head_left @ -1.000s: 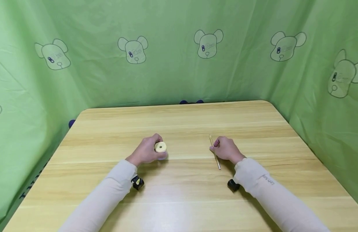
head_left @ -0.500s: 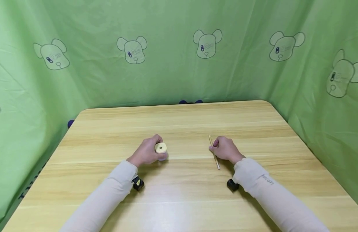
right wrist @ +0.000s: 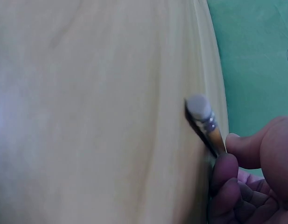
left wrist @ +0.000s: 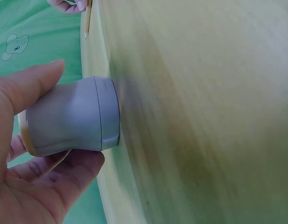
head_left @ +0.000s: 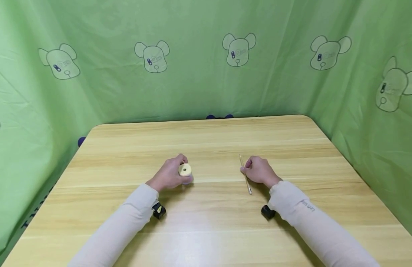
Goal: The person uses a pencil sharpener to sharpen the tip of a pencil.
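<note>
My left hand (head_left: 168,173) grips a small pencil sharpener (head_left: 185,170) with a cream top, a hole in its middle and a pale lavender body. In the left wrist view the thumb and fingers lie on opposite sides of the sharpener (left wrist: 71,116), whose base meets the table. To the right, my right hand (head_left: 259,171) pinches a yellow pencil (head_left: 247,182) between thumb and fingers. Its tip points toward the far side, and its eraser end is nearer. The right wrist view has the white eraser and metal band of the pencil (right wrist: 207,120) close up, pointing toward the camera.
Both hands work over a light wood table (head_left: 206,215) with rounded far corners. Green curtains (head_left: 192,92) printed with bear heads hang behind it and at both sides. A black wrist camera (head_left: 159,210) sits under the left sleeve, another camera (head_left: 267,212) under the right.
The pencil's eraser end has swung slightly to the left in the right hand's pinch. The left hand and the sharpener stay practically where they were.
</note>
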`<state>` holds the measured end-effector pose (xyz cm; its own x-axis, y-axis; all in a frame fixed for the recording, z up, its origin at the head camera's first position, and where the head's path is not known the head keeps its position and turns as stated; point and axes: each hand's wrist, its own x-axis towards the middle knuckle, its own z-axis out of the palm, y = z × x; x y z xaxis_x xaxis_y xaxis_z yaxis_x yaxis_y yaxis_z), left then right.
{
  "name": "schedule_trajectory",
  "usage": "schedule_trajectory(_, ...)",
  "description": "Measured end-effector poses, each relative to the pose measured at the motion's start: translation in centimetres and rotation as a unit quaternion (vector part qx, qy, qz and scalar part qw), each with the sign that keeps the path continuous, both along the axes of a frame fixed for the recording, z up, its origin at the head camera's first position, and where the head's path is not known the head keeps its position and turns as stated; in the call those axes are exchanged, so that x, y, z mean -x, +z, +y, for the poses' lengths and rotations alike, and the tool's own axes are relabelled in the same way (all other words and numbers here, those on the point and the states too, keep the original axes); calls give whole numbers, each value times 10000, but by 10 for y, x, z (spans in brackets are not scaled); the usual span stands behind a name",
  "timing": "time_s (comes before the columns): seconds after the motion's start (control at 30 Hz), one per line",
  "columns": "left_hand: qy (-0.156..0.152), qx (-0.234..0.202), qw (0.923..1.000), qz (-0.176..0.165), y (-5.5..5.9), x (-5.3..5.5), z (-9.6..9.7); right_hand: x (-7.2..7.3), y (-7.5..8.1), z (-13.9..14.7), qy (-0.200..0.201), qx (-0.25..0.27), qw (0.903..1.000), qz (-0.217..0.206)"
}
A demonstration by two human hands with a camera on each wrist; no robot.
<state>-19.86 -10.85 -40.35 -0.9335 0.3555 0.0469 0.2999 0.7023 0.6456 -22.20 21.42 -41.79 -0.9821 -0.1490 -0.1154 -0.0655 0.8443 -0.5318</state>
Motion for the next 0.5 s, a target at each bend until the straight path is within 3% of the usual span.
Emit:
schedule_trajectory(0.27, -128, 85, 9997, -198, 8, -2, -6, 1, 3, 2, 32, 192, 9998, -29)
schedule_trajectory(0.5, -124, 159, 9992, -351, 21, -4, -23, -5, 16, 8, 122, 399, 9991, 110)
